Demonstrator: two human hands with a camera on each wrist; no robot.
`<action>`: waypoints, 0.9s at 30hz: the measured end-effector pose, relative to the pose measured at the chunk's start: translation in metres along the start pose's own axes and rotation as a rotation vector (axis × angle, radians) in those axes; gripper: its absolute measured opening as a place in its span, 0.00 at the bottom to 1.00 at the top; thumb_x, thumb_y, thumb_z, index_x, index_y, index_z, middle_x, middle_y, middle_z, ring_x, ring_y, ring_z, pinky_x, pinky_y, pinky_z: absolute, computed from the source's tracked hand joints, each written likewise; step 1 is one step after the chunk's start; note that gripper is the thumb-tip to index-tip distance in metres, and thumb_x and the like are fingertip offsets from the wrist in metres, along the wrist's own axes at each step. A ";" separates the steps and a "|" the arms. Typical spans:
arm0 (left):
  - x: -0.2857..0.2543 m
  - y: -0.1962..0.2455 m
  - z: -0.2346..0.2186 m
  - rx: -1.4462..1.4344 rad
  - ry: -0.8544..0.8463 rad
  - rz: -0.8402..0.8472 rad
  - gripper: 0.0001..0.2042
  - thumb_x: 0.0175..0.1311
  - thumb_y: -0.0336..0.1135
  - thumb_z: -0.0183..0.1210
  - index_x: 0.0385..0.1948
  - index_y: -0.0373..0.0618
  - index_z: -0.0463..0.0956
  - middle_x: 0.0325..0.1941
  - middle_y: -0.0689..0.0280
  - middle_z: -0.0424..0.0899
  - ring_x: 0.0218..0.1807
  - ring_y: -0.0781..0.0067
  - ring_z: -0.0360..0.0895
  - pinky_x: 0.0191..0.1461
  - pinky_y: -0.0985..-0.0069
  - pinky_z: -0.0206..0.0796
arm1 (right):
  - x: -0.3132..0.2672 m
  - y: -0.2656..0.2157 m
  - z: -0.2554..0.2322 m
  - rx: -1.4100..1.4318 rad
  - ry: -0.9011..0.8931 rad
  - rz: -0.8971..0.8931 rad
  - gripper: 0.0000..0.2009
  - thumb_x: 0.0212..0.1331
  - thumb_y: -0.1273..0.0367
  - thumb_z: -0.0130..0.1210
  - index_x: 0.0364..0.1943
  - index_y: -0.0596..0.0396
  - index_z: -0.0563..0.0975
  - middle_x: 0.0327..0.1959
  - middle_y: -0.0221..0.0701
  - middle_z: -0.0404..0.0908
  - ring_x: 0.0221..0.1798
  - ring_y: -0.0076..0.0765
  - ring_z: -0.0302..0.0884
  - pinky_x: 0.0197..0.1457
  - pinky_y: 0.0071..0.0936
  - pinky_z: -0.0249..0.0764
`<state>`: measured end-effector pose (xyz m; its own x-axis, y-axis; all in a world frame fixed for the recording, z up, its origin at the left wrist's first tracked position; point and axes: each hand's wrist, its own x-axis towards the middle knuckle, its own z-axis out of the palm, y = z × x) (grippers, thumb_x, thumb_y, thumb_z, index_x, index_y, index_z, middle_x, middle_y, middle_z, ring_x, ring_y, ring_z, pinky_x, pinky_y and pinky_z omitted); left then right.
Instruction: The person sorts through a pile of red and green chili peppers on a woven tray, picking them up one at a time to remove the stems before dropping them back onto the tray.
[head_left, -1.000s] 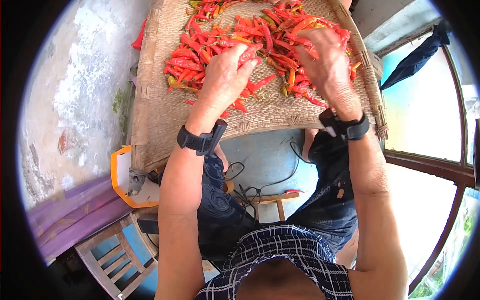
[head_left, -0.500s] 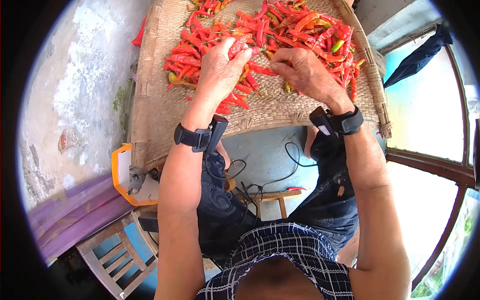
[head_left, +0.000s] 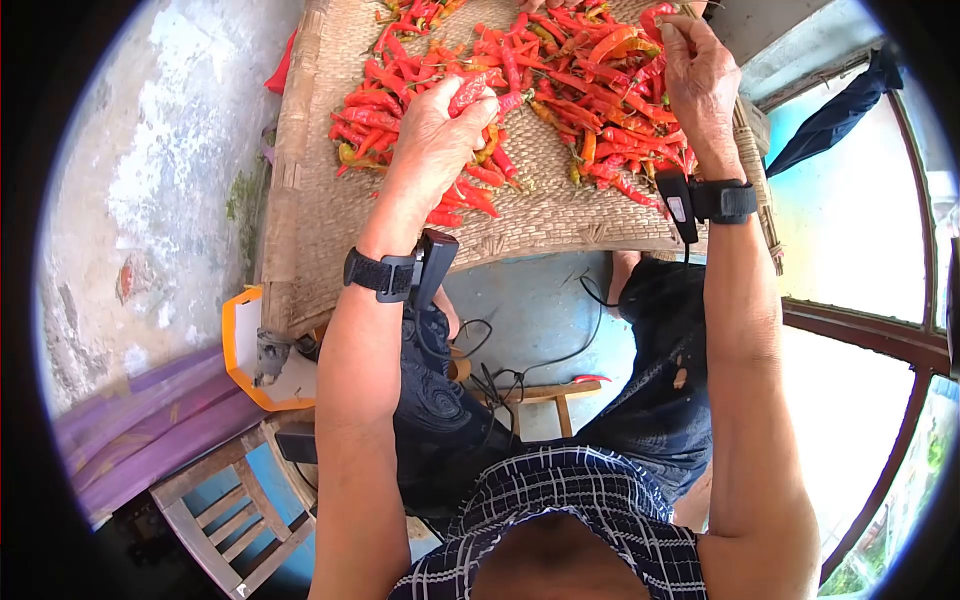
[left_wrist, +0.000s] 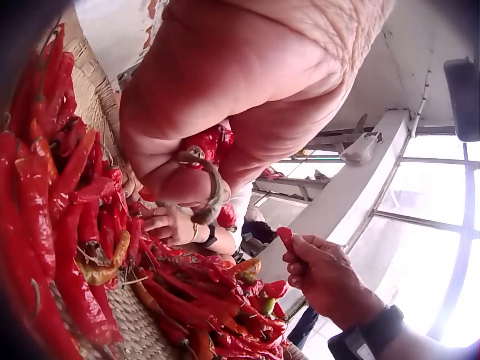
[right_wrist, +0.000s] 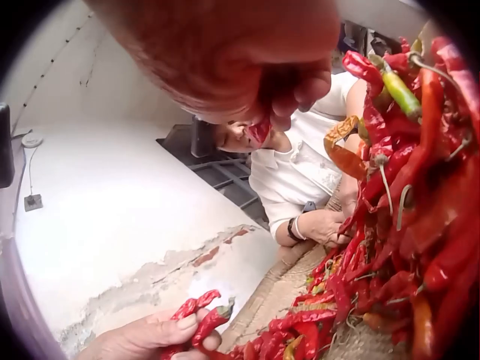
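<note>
The left hand (head_left: 435, 140) grips red chili peppers (head_left: 468, 95) above the left part of the pile; in the right wrist view these peppers (right_wrist: 214, 322) stick out past its thumb. At the upper right of the tray, the right hand (head_left: 705, 85) pinches a red pepper (head_left: 655, 18). That hand (left_wrist: 330, 281) shows in the left wrist view with a red piece (left_wrist: 285, 238) at its fingertips. Many red peppers (head_left: 600, 100), a few orange or green, lie on the woven tray (head_left: 330, 220).
Another person in a white shirt (right_wrist: 289, 176) is across the tray, a hand (right_wrist: 322, 225) among the peppers. A wall (head_left: 160, 180) stands at the left, windows (head_left: 850, 210) at the right. Below are a small wooden stool (head_left: 545, 393), cables and a wooden chair (head_left: 235, 510).
The right hand has moved from near the left hand to the tray's upper right, now with a red pepper in its fingers. The left hand has stayed nearly in place, gripping its peppers.
</note>
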<state>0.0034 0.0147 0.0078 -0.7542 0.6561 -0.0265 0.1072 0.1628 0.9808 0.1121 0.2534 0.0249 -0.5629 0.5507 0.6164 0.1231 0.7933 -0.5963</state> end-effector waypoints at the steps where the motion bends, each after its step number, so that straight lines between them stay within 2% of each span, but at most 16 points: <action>1: 0.001 0.000 0.000 -0.010 0.001 -0.001 0.11 0.61 0.36 0.58 0.41 0.41 0.75 0.27 0.73 0.76 0.24 0.86 0.69 0.27 0.84 0.63 | 0.003 -0.005 -0.004 -0.227 0.046 -0.116 0.13 0.56 0.70 0.55 0.45 0.56 0.75 0.33 0.39 0.75 0.37 0.40 0.71 0.41 0.34 0.69; 2: 0.001 -0.001 0.000 -0.020 0.002 -0.002 0.11 0.61 0.35 0.58 0.39 0.38 0.75 0.27 0.70 0.78 0.24 0.83 0.70 0.28 0.81 0.65 | 0.005 -0.009 -0.006 -0.453 0.091 -0.233 0.17 0.52 0.76 0.53 0.49 0.57 0.70 0.40 0.44 0.71 0.44 0.51 0.67 0.45 0.43 0.66; 3: 0.001 -0.001 0.000 -0.019 0.002 -0.004 0.11 0.61 0.35 0.58 0.39 0.38 0.75 0.27 0.70 0.78 0.24 0.83 0.70 0.28 0.81 0.65 | 0.004 -0.012 -0.004 -0.411 0.212 -0.413 0.17 0.53 0.75 0.52 0.49 0.57 0.71 0.39 0.44 0.71 0.42 0.52 0.66 0.43 0.43 0.65; 4: 0.001 0.000 0.001 -0.024 0.004 -0.010 0.11 0.61 0.35 0.58 0.40 0.38 0.75 0.27 0.70 0.78 0.24 0.82 0.71 0.28 0.81 0.65 | 0.002 -0.012 0.001 -0.411 0.212 -0.411 0.17 0.53 0.75 0.52 0.49 0.57 0.71 0.39 0.44 0.71 0.42 0.52 0.66 0.43 0.43 0.65; 6: 0.002 0.001 0.003 -0.028 0.003 -0.019 0.11 0.61 0.35 0.58 0.40 0.38 0.75 0.27 0.69 0.78 0.23 0.82 0.71 0.28 0.81 0.65 | -0.008 -0.011 0.015 -0.261 0.005 -0.491 0.15 0.55 0.65 0.60 0.46 0.50 0.77 0.34 0.37 0.78 0.39 0.40 0.77 0.44 0.33 0.73; 8: 0.003 0.001 0.005 0.020 -0.004 -0.012 0.12 0.60 0.35 0.58 0.41 0.38 0.75 0.28 0.68 0.79 0.24 0.82 0.71 0.29 0.80 0.66 | -0.034 -0.033 0.027 0.053 -0.274 -0.488 0.19 0.50 0.67 0.62 0.49 0.51 0.75 0.41 0.39 0.76 0.45 0.49 0.73 0.48 0.39 0.72; 11: 0.003 -0.002 0.007 0.053 -0.050 0.000 0.12 0.59 0.35 0.58 0.41 0.38 0.75 0.29 0.67 0.79 0.24 0.81 0.72 0.28 0.80 0.66 | -0.059 -0.040 0.046 -0.027 -0.333 -0.604 0.19 0.47 0.70 0.61 0.46 0.57 0.75 0.34 0.40 0.76 0.40 0.47 0.74 0.46 0.37 0.72; 15: -0.003 0.000 0.008 0.069 -0.074 -0.013 0.11 0.60 0.35 0.58 0.39 0.37 0.75 0.28 0.68 0.78 0.23 0.82 0.71 0.28 0.80 0.66 | -0.066 -0.045 0.046 -0.060 -0.420 -0.511 0.11 0.50 0.68 0.59 0.37 0.55 0.76 0.29 0.38 0.77 0.37 0.47 0.75 0.43 0.39 0.73; 17: -0.002 0.003 0.007 0.023 -0.020 0.003 0.11 0.60 0.35 0.57 0.38 0.38 0.75 0.27 0.69 0.78 0.23 0.82 0.71 0.28 0.80 0.65 | -0.064 -0.046 0.040 -0.065 -0.517 -0.333 0.07 0.53 0.66 0.57 0.32 0.53 0.76 0.27 0.38 0.78 0.34 0.48 0.78 0.36 0.43 0.74; 18: -0.003 0.003 0.006 -0.026 0.032 0.019 0.10 0.60 0.35 0.57 0.37 0.38 0.74 0.27 0.69 0.77 0.22 0.83 0.70 0.27 0.81 0.65 | -0.059 -0.037 0.040 -0.096 -0.494 -0.331 0.07 0.55 0.64 0.56 0.31 0.51 0.77 0.26 0.39 0.79 0.32 0.48 0.79 0.31 0.45 0.74; 20: -0.001 0.001 0.001 -0.011 0.052 0.049 0.09 0.61 0.36 0.57 0.35 0.39 0.74 0.25 0.71 0.76 0.22 0.84 0.69 0.27 0.81 0.64 | -0.042 -0.027 0.034 -0.119 -0.334 -0.307 0.06 0.55 0.64 0.56 0.31 0.50 0.78 0.26 0.38 0.79 0.33 0.48 0.80 0.32 0.44 0.75; 22: -0.001 0.001 -0.002 -0.082 0.077 0.062 0.08 0.61 0.36 0.58 0.34 0.41 0.73 0.25 0.71 0.75 0.23 0.84 0.69 0.27 0.82 0.64 | -0.021 -0.026 0.025 -0.286 -0.184 -0.164 0.09 0.56 0.64 0.57 0.37 0.50 0.79 0.30 0.40 0.79 0.36 0.50 0.78 0.37 0.41 0.74; 23: -0.001 0.001 -0.003 -0.083 0.080 0.062 0.08 0.61 0.36 0.58 0.34 0.41 0.73 0.25 0.71 0.75 0.23 0.84 0.69 0.27 0.82 0.64 | -0.011 -0.028 0.019 -0.432 0.041 -0.257 0.10 0.56 0.64 0.57 0.41 0.46 0.79 0.37 0.40 0.80 0.43 0.48 0.77 0.44 0.43 0.73; 24: -0.002 0.001 -0.004 -0.095 0.065 0.045 0.09 0.62 0.37 0.57 0.37 0.41 0.73 0.28 0.70 0.76 0.24 0.85 0.69 0.27 0.83 0.63 | -0.002 -0.032 0.011 -0.575 0.121 -0.270 0.11 0.55 0.64 0.58 0.43 0.46 0.79 0.43 0.39 0.79 0.49 0.48 0.75 0.50 0.43 0.71; 26: -0.003 0.001 -0.005 -0.120 0.029 0.010 0.12 0.65 0.39 0.56 0.44 0.42 0.73 0.35 0.68 0.80 0.26 0.88 0.68 0.29 0.86 0.61 | 0.001 -0.041 0.003 -0.498 0.137 -0.391 0.15 0.57 0.72 0.51 0.50 0.58 0.70 0.38 0.43 0.73 0.41 0.47 0.69 0.44 0.40 0.67; 27: -0.003 0.001 -0.006 -0.121 0.028 0.011 0.12 0.65 0.39 0.56 0.44 0.42 0.73 0.35 0.68 0.80 0.26 0.88 0.68 0.29 0.86 0.61 | -0.001 -0.030 0.013 -0.434 0.055 -0.385 0.14 0.55 0.69 0.55 0.47 0.54 0.74 0.39 0.41 0.76 0.44 0.47 0.73 0.46 0.40 0.70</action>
<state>0.0016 0.0090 0.0104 -0.7717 0.6359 -0.0122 0.0376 0.0647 0.9972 0.0984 0.2252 0.0355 -0.5916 0.2051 0.7797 0.2482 0.9665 -0.0659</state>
